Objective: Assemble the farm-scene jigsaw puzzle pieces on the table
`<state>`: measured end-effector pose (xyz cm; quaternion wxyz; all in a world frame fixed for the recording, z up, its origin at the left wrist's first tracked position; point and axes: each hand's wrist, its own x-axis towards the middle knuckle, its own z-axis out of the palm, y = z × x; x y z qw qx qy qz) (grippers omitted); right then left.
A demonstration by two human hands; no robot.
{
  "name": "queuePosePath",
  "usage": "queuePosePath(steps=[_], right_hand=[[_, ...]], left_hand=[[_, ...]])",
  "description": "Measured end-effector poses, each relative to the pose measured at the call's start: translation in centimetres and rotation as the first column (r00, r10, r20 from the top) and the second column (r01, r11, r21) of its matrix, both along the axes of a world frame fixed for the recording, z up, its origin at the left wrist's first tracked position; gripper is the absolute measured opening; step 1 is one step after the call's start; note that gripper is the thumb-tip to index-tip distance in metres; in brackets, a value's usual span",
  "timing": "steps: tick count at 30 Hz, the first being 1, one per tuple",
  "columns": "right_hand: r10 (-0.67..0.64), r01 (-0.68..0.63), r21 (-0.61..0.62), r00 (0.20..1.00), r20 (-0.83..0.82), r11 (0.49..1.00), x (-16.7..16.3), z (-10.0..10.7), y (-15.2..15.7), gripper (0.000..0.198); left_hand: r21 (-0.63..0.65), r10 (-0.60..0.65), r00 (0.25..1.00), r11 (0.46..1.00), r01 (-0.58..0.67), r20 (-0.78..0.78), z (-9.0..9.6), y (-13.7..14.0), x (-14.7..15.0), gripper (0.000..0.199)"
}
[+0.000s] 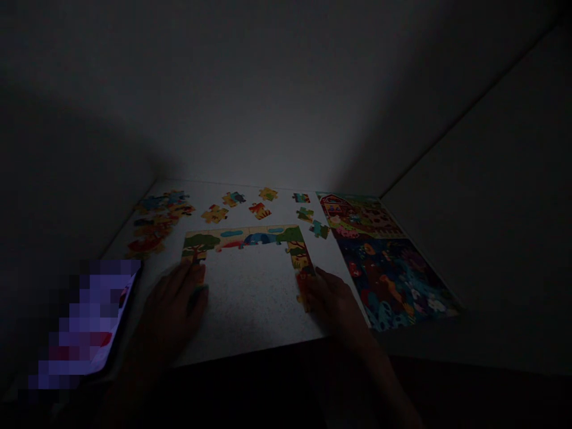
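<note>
A partly joined jigsaw puzzle border (257, 236) lies on the white tabletop, forming a top edge and two sides, with trees and blue hills printed on it. My left hand (176, 298) rests on the lower part of its left side, fingers stretched forward and thumb apart. Against the lower right side lies my right hand (333, 298), its fingers extended over the pieces' outer edge. Both hands touch the border without lifting it. Dim light hides some finger detail.
Loose puzzle pieces (215, 214) lie beyond the border, and a heap of pieces (156, 223) sits at the far left. A farm picture (361, 215) and a dark, colourful picture (395, 283) lie at right. A lit phone (96, 322) is at left. White walls enclose the table.
</note>
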<state>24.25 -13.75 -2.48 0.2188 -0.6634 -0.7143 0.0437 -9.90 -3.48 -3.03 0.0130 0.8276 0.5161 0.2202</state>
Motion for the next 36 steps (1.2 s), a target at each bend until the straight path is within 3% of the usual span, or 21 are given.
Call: queuePosePath(steps=[3,7,11,16,19,24,27,29,33,36], right_hand=[[-0.035,0.040,0.041,0.992,-0.120,0.998,0.3,0.3,-0.2,0.033],[-0.226,0.250,0.070,0.943,-0.245,0.966,2.8,1.2,2.2,0.035],[-0.379,0.376,-0.048,0.910,-0.171,0.925,5.8,2.1,7.9,0.034],[-0.409,0.404,-0.092,0.911,-0.045,0.910,6.6,1.6,14.0,0.038],[-0.435,0.434,-0.052,0.901,0.003,0.899,5.8,0.5,14.9,0.047],[-0.458,0.456,0.060,0.889,0.005,0.888,5.1,-1.0,14.3,0.042],[-0.460,0.462,0.105,0.887,-0.045,0.881,4.7,-1.0,14.5,0.039],[-0.403,0.412,0.105,0.910,-0.097,0.905,3.6,-0.4,15.2,0.036],[-0.197,0.193,-0.040,0.969,-0.149,0.980,-1.1,1.6,18.6,0.039],[-0.177,0.155,-0.211,0.980,-0.092,0.965,-5.5,3.1,21.7,0.045]], left_hand=[[-0.001,0.007,1.000,1.000,-0.007,-0.018,-0.1,0.0,-0.1,0.052],[-0.001,0.009,1.000,1.000,-0.009,-0.024,-0.2,0.1,-0.1,0.055],[-0.033,0.060,0.997,0.998,-0.062,-0.052,-0.6,0.4,-0.2,0.055],[-0.001,0.042,0.997,0.999,-0.042,-0.071,-1.6,0.6,-1.0,0.054],[0.037,0.026,0.997,0.999,-0.023,-0.074,-1.9,0.6,-1.3,0.053],[0.024,0.069,0.995,0.997,-0.068,-0.073,-1.5,0.4,-0.8,0.051],[0.033,0.083,0.994,0.996,-0.081,-0.074,-1.4,0.3,-0.6,0.050],[0.062,0.083,0.994,0.995,-0.079,-0.067,-1.5,0.2,-0.7,0.049],[0.052,0.070,0.994,0.996,-0.065,-0.083,-1.3,0.1,-0.6,0.050],[0.022,0.082,0.992,0.997,-0.080,-0.101,-0.9,0.0,-0.5,0.049]])
